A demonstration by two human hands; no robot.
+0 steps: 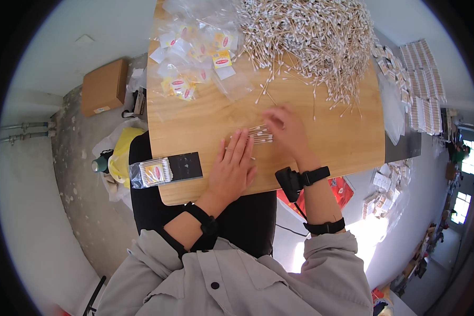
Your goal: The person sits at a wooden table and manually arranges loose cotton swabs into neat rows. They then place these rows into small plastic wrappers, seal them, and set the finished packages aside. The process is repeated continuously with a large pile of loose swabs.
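Left hand (233,167) flat, right hand (288,129) gathering thin cotton swabs (259,135)

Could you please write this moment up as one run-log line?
left hand: flat on wooden table beside small swab bundle | right hand: on bundle | big swab pile behind

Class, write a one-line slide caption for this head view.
Two hands, left hand and right hand, gather cotton swabs on a wooden table.

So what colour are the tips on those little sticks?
White, on tan sticks: the cotton swabs by the hands, in the head view.
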